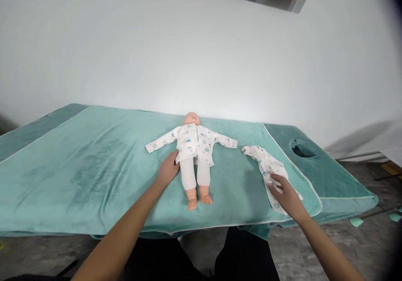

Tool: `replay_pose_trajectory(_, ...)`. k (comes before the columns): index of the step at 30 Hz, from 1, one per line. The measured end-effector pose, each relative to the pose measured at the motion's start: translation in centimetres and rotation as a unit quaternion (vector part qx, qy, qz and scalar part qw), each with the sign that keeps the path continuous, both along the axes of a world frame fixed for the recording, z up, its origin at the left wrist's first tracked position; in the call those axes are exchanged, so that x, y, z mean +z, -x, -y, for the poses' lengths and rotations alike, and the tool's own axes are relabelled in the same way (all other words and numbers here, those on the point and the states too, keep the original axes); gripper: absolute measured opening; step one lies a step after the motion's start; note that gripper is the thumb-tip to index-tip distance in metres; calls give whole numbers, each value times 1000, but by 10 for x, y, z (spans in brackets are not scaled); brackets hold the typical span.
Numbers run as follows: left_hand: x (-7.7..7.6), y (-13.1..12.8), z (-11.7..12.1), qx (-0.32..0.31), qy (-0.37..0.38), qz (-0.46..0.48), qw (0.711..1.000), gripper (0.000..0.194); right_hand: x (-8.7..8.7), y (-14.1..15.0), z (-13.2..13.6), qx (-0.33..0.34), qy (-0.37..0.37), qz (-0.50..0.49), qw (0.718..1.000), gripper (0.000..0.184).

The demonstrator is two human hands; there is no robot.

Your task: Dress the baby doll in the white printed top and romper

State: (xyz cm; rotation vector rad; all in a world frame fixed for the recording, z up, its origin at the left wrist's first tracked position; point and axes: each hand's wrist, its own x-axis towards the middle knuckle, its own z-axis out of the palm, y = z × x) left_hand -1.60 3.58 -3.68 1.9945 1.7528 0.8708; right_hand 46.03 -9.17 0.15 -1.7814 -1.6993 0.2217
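Observation:
A baby doll [194, 155] lies on its back on a teal-covered bed [94, 168], arms spread, in a white printed top and white trousers. My left hand [168, 170] rests beside the doll's hip, fingers touching the hem of its top. My right hand [284, 193] lies flat with fingers spread on a loose white printed garment [266, 168] to the doll's right.
The bed has a face hole [301, 149] in its darker right end. A white wall stands behind it. Grey floor shows below and to the right, with small teal scraps [356, 221] lying on it.

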Motion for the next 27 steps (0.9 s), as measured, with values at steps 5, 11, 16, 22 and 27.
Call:
replay_pose_trajectory(5,-15,6,1,16,-43,58,997,37,23,35,-83,-4,56,126,990,42)
replay_pose_trajectory(11,-7,5,15,18,-79,107,991,32,45,64,-176,-45,226,280,932,42)
replay_pose_trajectory(16,-4,8,38,39,-99,141,984,24,58,77,-179,27,290,276,916,33)
replay_pose_trajectory(22,1,9,59,12,-73,205,976,22,108,117,-134,197,296,184,916,25)
replay_pose_trajectory(27,8,3,69,31,-48,283,957,25,162,177,-96,330,236,-152,901,30)
